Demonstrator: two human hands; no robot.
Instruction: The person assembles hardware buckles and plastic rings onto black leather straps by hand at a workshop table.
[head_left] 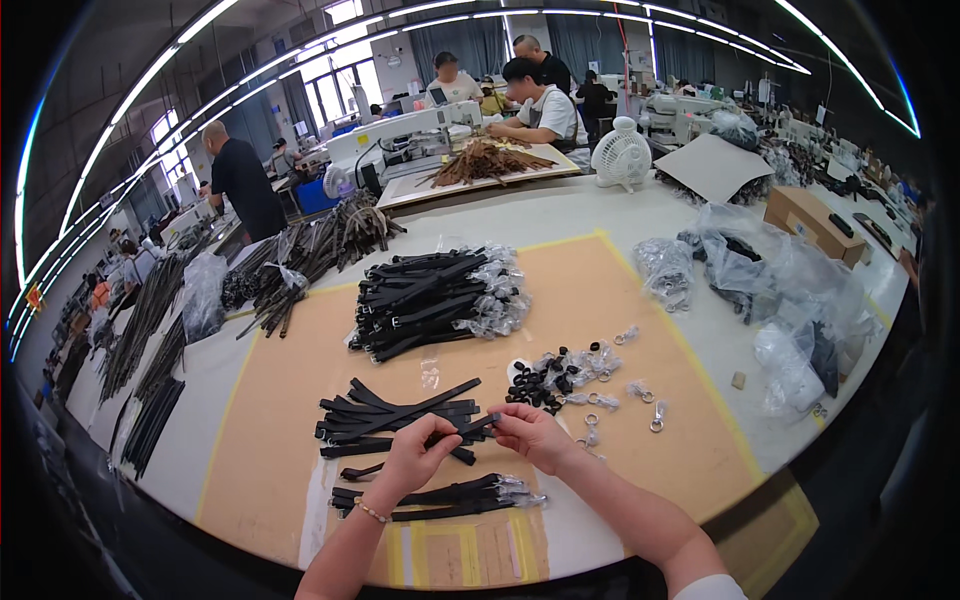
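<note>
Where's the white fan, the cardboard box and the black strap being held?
White fan (621, 156), head view: its round grille.
Cardboard box (815, 222), head view: a brown face.
Black strap (477, 426), head view: its bare middle stretch.

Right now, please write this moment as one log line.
left hand: pinches black strap; right hand: holds same strap; ahead: strap pile; rightward: small black pieces

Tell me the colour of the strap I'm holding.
The strap is black, best shown in the head view.

The left hand (425, 447) and right hand (532, 437) grip a black strap (475, 426) above the tan board (285, 400). A pile of black straps (420, 300) lies beyond the hands; small black loops (556, 377) lie near the right hand. A white fan (622, 155) stands farther back.
</note>
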